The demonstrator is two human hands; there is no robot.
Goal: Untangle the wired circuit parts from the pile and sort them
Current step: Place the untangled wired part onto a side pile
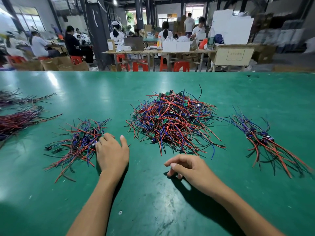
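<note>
Head view, item one: the main pile point(172, 123) of tangled red, blue and black wired circuit parts sits at frame centre on the green table point(153, 201), with a smaller loose pile point(80, 143) to its lower left and a sorted bundle point(265, 142) at the right. Your left hand point(111, 155) lies flat with fingers extended, fingertips touching the smaller pile's edge; your right hand point(189, 167) hovers loosely curled and holding nothing, just below the main pile. Further aligned bundles point(18, 120) lie at the left edge.
</note>
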